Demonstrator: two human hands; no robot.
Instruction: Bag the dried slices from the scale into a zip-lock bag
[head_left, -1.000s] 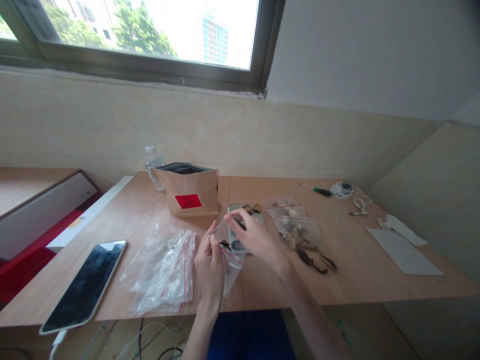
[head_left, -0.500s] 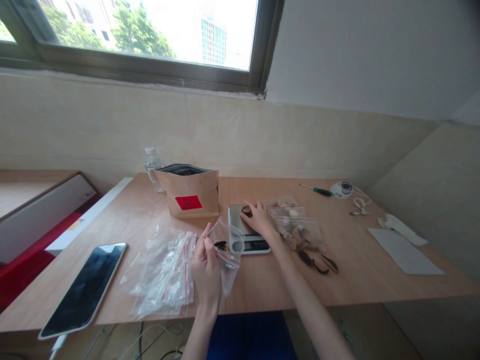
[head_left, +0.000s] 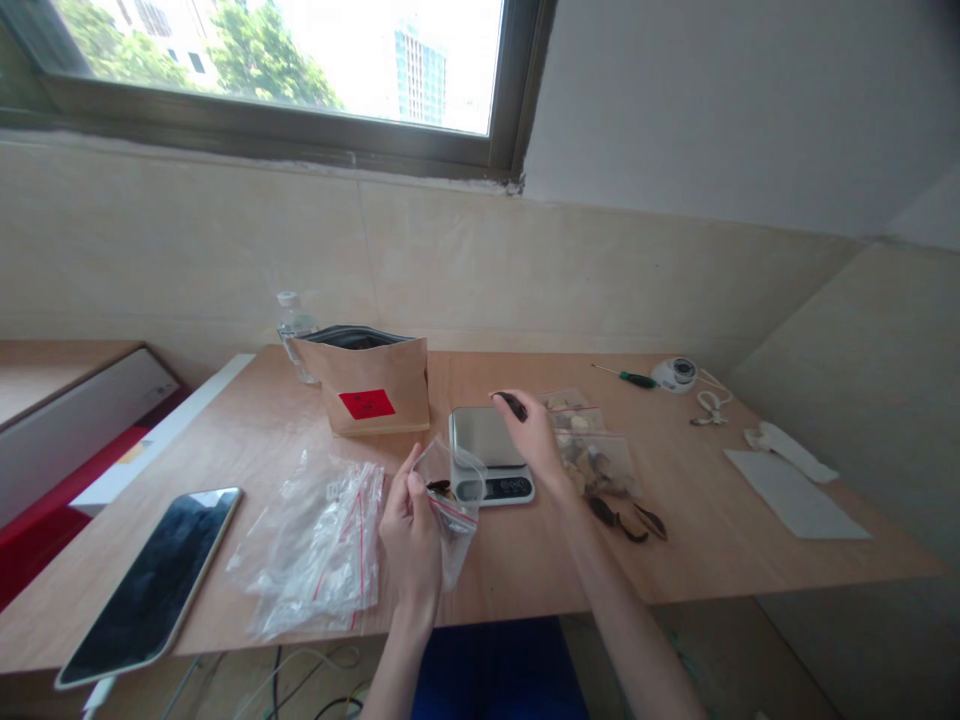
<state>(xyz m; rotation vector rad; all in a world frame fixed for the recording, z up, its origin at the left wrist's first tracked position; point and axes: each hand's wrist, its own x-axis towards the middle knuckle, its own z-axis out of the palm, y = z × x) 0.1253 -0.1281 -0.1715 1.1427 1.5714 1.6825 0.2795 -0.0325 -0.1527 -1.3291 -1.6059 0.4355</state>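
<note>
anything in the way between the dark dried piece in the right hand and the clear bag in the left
Nothing visible stands between the dark dried piece in the right hand and the clear bag in the left hand; only the low, flat scale lies below.

Table [head_left: 525, 580]: phone [head_left: 150, 588] at left | bag pile [head_left: 319, 550] before pouch [head_left: 375, 375] | bottle [head_left: 294, 325] behind pouch's left edge | filled bags [head_left: 604, 460] right of scale [head_left: 484, 435], loose pieces [head_left: 626, 518] before them | screwdriver [head_left: 634, 379] left of camera [head_left: 675, 375] | sheet [head_left: 795, 495] at right | held bag [head_left: 459, 525]: pieces apparently inside
</note>
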